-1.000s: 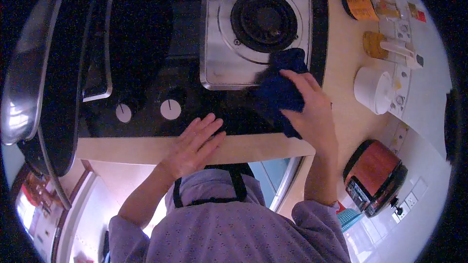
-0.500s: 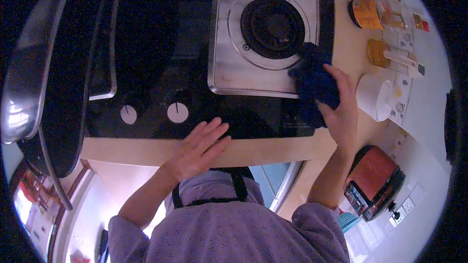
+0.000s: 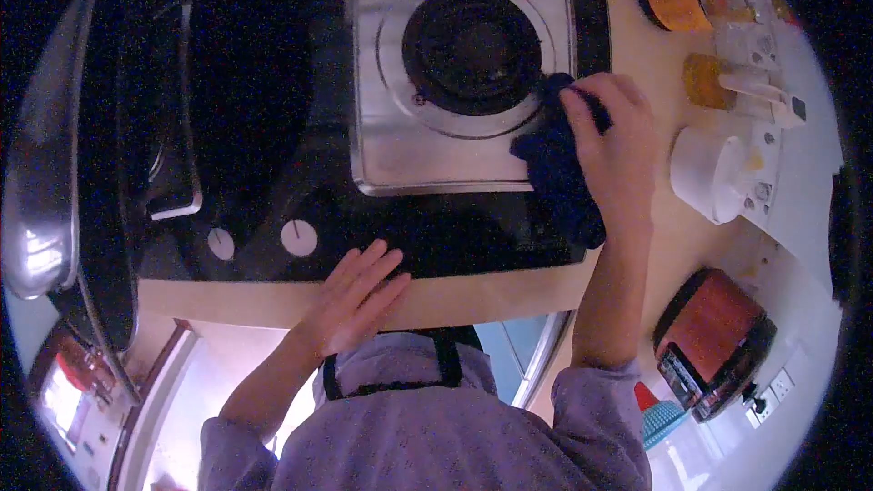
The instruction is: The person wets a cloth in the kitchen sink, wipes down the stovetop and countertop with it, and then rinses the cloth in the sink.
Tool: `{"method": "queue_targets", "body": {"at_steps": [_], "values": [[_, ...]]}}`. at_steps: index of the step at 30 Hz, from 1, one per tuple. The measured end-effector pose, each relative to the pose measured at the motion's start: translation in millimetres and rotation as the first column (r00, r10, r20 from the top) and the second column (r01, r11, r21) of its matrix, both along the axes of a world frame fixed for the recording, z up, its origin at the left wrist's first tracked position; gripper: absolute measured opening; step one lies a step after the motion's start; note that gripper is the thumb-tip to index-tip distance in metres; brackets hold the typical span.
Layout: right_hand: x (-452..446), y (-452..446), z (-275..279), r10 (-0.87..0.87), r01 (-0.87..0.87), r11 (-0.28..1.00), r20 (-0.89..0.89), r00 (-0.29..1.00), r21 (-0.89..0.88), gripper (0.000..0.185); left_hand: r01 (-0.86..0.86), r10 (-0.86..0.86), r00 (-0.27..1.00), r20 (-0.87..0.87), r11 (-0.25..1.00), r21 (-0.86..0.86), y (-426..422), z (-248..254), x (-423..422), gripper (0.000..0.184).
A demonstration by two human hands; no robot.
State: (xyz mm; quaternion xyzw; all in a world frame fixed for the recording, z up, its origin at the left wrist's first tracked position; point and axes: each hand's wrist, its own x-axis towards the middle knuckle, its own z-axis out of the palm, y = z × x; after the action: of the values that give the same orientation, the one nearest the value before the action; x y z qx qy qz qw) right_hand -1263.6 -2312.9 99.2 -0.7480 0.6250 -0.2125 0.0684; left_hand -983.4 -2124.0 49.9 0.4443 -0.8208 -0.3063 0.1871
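Gripped in my right hand (image 3: 620, 150) is a dark blue cloth (image 3: 556, 173), which lies bunched over the right edge of the steel burner plate (image 3: 436, 164) and the black glass stovetop (image 3: 436, 241). Its upper end is close to the round black burner (image 3: 473, 50). My left hand (image 3: 359, 298) rests with fingers stretched out on the stovetop's front edge and the wooden counter (image 3: 245, 300). Two white knobs, a nearer one (image 3: 298, 237) and a farther one (image 3: 221, 243), stand to its left.
A pan (image 3: 41, 200) covers the left side. Along the wall at right are an orange-labelled jar (image 3: 675, 0), a jar of amber contents (image 3: 707, 82) and a white container (image 3: 705, 173). A red-brown appliance (image 3: 718, 327) sits near a wall socket (image 3: 780, 385).
My right hand has slid toward the back along the burner plate's right edge with the cloth. My left hand stays at the front edge. The view has shifted a little.
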Motion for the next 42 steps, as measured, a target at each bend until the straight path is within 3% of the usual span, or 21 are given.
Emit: {"method": "queue_targets", "body": {"at_steps": [2, 4, 7, 10, 13, 16, 19, 20, 23, 26, 29, 32, 35, 37, 38, 40, 42], "values": [[-1, 5, -5, -0.119, 0.128, 0.991, 0.187, 0.975, -0.033, 0.023, -0.028, 0.028, 1.0, 0.002, 0.999, -0.017, 14, -10, 1, 0.039], [-2, 7, -3, -0.309, 0.332, 0.943, 0.422, 0.852, 0.021, 0.019, -0.021, 0.022, 0.999, 0.03, 1.0, -0.015, 24, -15, 7, 0.039], [-10, -6, 6, -0.329, 0.371, 0.925, 0.672, 0.663, 0.087, 0.018, -0.021, 0.023, 0.999, 0.037, 0.999, -0.05, 36, -24, 12, 0.04], [-4, -38, 4, -0.275, 0.232, 0.942, 0.953, 0.124, 0.241, 0.02, -0.03, 0.034, 0.999, 0.037, 0.996, -0.083, 35, -24, 11, 0.04], [-8, -64, -16, -0.227, 0.034, 0.974, 0.959, 0.168, 0.225, 0.023, -0.043, 0.046, 0.998, 0.039, 0.996, -0.082, 37, -28, 11, 0.039], [14, -78, -35, -0.182, -0.129, 0.955, 0.867, 0.464, 0.269, 0.024, -0.029, 0.029, 1.0, 0.012, 0.998, -0.05, 29, -42, 16, 0.039], [33, -79, -38, -0.078, -0.366, 0.854, 0.787, 0.612, 0.369, 0.024, -0.053, 0.052, 0.998, -0.02, 0.996, -0.075, 24, -46, 16, 0.04], [41, -80, -39, -0.189, -0.403, 0.797, 0.82, 0.541, 0.45, 0.023, -0.047, 0.046, 0.999, -0.021, 0.997, -0.061, 21, -45, 17, 0.04], [48, -89, -45, -0.212, -0.343, 0.818, 0.796, 0.567, 0.462, 0.024, -0.023, 0.022, 0.999, -0.03, 0.999, -0.033, 5, -44, 23, 0.04], [38, -102, -55, -0.394, -0.276, 0.814, 0.835, 0.384, 0.511, 0.025, -0.006, 0.005, 0.999, -0.042, 1.0, -0.02, -7, -43, 24, 0.039], [15, -107, -52, -0.387, -0.244, 0.867, 0.896, 0.218, 0.434, 0.027, 0.007, -0.008, 0.999, -0.039, 1.0, -0.012, -17, -35, 24, 0.039], [0, -93, -26, -0.226, -0.29, 0.933, 0.974, -0.006, 0.214, 0.028, 0.023, -0.023, 0.999, -0.038, 1.0, -0.004, -24, -27, 24, 0.038], [-31, -69, -11, -0.292, 0.047, 0.954, 0.885, 0.364, 0.296, 0.029, 0.028, -0.028, 0.998, -0.052, 1.0, 0.004, -24, -21, 23, 0.039], [-22, -46, -5, -0.156, -0.021, 0.948, 0.522, 0.838, 0.318, 0.034, 0.031, -0.032, 0.997, -0.066, 0.999, -0.01, -21, -20, 22, 0.041], [-19, -33, -3, -0.048, -0.044, 0.939, 0.258, 0.965, 0.341, 0.037, 0.034, -0.033, 0.997, -0.067, 0.999, 0.002, -18, -21, 21, 0.042], [-7, -1, -8, 0.254, -0.226, 0.937, -0.078, 0.964, 0.267, 0.058, 0.041, -0.039, 0.997, -0.066, 0.999, 0.028, -11, -23, 22, 0.044], [10, 29, -12, 0.177, -0.15, 0.968, -0.123, 0.976, 0.202, 0.062, 0.038, -0.037, 0.997, -0.067, 0.999, 0.017, -7, -21, 23, 0.044]]}}
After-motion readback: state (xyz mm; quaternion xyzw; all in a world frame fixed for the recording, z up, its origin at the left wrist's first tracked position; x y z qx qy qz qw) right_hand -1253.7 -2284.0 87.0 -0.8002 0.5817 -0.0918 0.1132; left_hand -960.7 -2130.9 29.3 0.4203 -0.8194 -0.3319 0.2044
